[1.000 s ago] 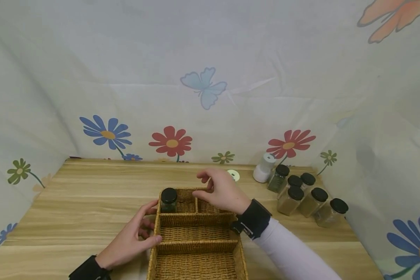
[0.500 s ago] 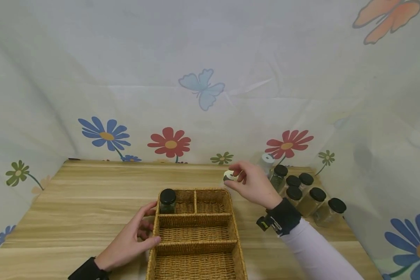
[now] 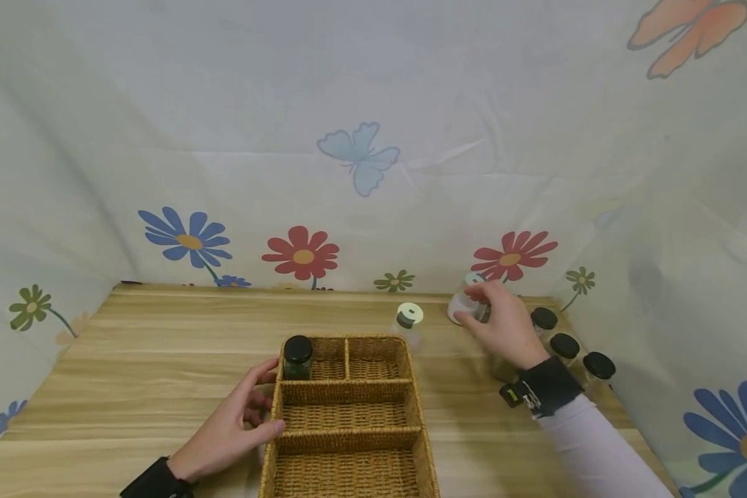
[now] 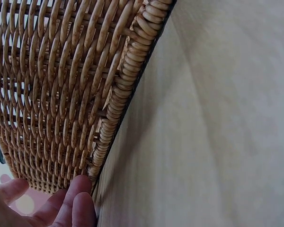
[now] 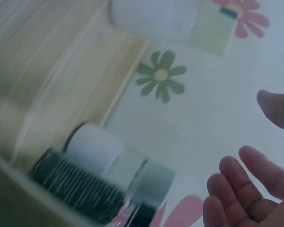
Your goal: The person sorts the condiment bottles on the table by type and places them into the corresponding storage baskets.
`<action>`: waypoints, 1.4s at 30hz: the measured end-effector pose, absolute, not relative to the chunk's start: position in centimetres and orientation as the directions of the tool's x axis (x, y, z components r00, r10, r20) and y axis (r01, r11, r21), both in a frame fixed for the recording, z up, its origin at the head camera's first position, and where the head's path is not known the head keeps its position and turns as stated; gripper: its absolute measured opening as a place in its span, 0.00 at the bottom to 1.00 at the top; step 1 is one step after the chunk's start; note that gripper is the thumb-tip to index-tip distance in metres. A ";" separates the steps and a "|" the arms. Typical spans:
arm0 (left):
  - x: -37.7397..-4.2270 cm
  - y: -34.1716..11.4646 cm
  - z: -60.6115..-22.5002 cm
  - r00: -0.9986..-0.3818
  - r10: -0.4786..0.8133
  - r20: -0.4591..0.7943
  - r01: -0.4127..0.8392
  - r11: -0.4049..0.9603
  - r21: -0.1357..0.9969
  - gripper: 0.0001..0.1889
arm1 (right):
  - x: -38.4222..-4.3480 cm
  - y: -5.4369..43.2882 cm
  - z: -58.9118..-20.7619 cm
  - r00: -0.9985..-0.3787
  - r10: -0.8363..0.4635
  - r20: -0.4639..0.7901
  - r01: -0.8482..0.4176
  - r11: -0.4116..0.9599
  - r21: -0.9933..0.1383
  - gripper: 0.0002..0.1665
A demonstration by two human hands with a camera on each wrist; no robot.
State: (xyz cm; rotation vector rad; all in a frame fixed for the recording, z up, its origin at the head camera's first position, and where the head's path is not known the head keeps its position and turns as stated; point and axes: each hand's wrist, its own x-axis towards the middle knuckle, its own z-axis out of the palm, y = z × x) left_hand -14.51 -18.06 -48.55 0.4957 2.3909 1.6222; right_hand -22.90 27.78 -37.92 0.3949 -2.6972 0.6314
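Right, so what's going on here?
A person's left hand rests at the left side of a wicker basket, while the right hand is near, but not gripping, a white bottle at the back of the table. One black-lidded jar stands in the basket's back left compartment. A pale-lidded bottle stands behind its back right corner; other dark-lidded jars stand at the right.

One basket (image 3: pixel 351 432), two shakers (image 3: pixel 410 313), at least five jars (image 3: pixel 297 358) (some partly hidden).

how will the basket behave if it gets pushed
Being woven, the basket is probably light for its size. Its dividers likely keep it fairly stiff. Broad and flat on the table, it should slide rather than tip.
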 end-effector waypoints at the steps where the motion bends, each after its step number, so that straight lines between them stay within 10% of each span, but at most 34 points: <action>1: -14.5 -18.1 -48.6 -0.922 0.387 0.014 0.156 0.338 0.928 0.43 | -23.0 28.0 -38.1 -0.902 -0.181 0.391 -0.333 0.869 -0.366 0.27; 24: -14.5 -18.2 -48.8 -0.920 0.390 0.049 0.193 0.340 0.920 0.43 | -24.3 30.3 -39.9 -0.931 -0.099 0.352 -0.159 0.976 -0.148 0.44; 42: -14.5 -18.0 -48.8 -0.920 0.392 0.033 0.177 0.338 0.924 0.43 | -24.7 30.3 -41.4 -0.919 -0.040 0.393 -0.107 0.983 -0.150 0.34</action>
